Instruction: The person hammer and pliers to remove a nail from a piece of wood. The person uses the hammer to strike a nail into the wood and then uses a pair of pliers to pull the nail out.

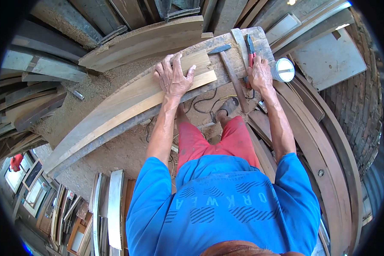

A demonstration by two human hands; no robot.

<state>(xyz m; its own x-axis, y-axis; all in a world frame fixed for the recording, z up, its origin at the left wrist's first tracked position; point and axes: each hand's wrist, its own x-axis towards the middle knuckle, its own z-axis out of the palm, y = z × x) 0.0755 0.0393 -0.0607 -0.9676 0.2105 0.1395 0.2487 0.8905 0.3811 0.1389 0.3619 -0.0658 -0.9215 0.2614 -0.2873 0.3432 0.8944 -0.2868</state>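
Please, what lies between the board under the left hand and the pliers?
In the head view, a hammer and a pale strip lie between board and pliers.

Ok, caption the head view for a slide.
Left hand rests on a wooden board; right hand holds red-handled pliers near a hammer.
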